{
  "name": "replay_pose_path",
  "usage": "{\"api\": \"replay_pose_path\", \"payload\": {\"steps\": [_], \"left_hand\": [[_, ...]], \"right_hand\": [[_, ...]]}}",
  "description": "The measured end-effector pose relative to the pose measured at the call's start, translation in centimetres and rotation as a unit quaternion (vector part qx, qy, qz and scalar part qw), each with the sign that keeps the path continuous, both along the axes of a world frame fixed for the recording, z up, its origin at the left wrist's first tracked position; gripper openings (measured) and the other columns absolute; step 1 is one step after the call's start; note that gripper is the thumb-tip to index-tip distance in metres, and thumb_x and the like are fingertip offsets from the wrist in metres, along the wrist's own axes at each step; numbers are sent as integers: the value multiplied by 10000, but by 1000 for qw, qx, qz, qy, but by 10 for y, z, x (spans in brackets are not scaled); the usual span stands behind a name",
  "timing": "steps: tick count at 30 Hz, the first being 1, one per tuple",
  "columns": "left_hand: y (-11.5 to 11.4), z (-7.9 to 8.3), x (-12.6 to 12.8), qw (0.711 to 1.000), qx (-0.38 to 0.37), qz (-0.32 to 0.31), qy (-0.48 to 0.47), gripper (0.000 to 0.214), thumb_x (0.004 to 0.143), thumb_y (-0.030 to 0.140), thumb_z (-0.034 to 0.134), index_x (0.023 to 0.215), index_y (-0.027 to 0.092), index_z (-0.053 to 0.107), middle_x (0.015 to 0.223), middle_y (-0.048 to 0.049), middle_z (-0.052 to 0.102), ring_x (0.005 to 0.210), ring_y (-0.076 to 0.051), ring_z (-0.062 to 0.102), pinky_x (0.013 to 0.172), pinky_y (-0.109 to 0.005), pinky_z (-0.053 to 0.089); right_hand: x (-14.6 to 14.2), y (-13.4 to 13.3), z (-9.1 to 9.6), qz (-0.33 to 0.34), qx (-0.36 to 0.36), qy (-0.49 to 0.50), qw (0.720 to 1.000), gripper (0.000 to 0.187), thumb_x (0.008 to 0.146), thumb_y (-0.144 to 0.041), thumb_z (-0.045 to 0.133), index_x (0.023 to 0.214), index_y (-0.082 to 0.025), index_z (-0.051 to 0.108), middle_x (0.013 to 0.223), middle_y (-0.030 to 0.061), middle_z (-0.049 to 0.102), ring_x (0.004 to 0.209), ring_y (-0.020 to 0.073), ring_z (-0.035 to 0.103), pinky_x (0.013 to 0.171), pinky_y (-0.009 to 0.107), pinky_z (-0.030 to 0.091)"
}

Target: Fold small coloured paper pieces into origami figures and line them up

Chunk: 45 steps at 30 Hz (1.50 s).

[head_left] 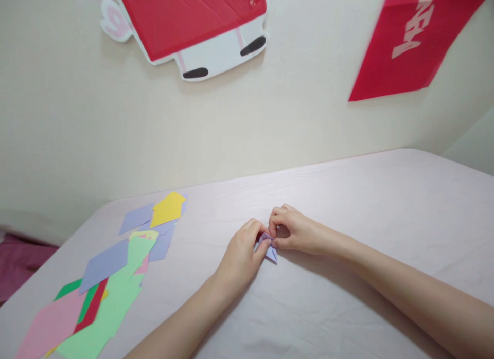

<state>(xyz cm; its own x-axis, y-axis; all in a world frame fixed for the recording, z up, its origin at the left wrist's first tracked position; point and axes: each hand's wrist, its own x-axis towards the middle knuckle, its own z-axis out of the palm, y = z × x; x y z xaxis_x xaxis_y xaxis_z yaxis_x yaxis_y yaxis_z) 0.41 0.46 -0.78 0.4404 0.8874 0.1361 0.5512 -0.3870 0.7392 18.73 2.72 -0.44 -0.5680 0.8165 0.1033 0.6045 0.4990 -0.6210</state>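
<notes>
A small folded piece of lavender paper [270, 250] lies on the pale table [347, 204] between my two hands. My left hand [243, 256] pinches its left side, with thumb and fingers closed on it. The fingertips of my right hand [295, 229] are curled and pressed on its top right part. Most of the folded paper is hidden under my fingers; only a pointed corner shows below them.
Several loose coloured paper sheets lie spread at the left: a yellow one [168, 209], lavender ones [105, 262], green ones [111, 307] and a pink one [50, 325]. A cream wall behind carries a red banner [409, 45] and a red and white cut-out [200, 24].
</notes>
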Motion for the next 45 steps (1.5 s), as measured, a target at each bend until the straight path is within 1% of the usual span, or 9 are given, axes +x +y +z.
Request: {"api": "replay_pose_path", "payload": {"steps": [9,17,19,20,22,25,32,45], "left_hand": [[0,-4,0,1000,16,8,5,95,825,107,551,824,202,560,828,-2,607,786,-172,572,739,-269,426],[0,-4,0,1000,23,2,4,103,825,98,554,819,200,569,835,-5,611,791,-172,575,732,-267,426],[0,-5,0,1000,26,0,3,107,824,92,556,822,199,568,833,-4,607,787,-171,572,726,-264,424],[0,-5,-1,1000,27,-1,3,109,824,90,558,825,199,568,833,-4,605,786,-170,571,723,-263,423],[0,-6,-1,1000,30,-4,4,108,827,91,563,832,199,571,833,-4,603,785,-171,571,718,-263,422],[0,-8,-2,999,34,-8,7,105,833,91,572,840,196,578,838,-4,606,784,-170,571,718,-262,420],[2,-8,-2,999,44,-5,20,89,833,108,617,836,193,591,817,3,609,751,-164,571,709,-260,421],[4,-8,1,998,56,7,38,85,853,125,594,809,195,575,779,7,595,723,-168,566,688,-267,414]], "right_hand": [[-1,-1,4,3,-12,-34,999,154,713,-149,745,788,-201,621,904,39,589,945,241,480,835,353,408],[0,-6,12,13,-24,-71,997,314,628,-228,819,852,-184,603,976,58,562,967,269,456,848,393,406],[2,-5,14,19,-41,-68,997,351,611,-242,843,866,-183,608,978,57,561,983,273,453,850,389,409],[3,-4,15,25,-53,-61,996,340,628,-242,841,876,-188,616,978,53,563,991,269,454,853,381,411],[6,-1,15,36,-74,-46,996,246,705,-231,801,883,-199,634,964,42,571,1003,252,462,866,362,410],[7,3,12,37,-75,-32,996,109,785,-184,735,855,-201,652,928,32,579,1001,232,474,878,344,401],[5,3,6,23,-63,-20,998,104,781,-148,726,834,-199,654,904,28,577,966,224,484,844,332,405],[1,1,2,-3,-38,-17,999,139,738,-145,736,786,-196,616,894,34,583,951,239,486,824,347,404]]}}
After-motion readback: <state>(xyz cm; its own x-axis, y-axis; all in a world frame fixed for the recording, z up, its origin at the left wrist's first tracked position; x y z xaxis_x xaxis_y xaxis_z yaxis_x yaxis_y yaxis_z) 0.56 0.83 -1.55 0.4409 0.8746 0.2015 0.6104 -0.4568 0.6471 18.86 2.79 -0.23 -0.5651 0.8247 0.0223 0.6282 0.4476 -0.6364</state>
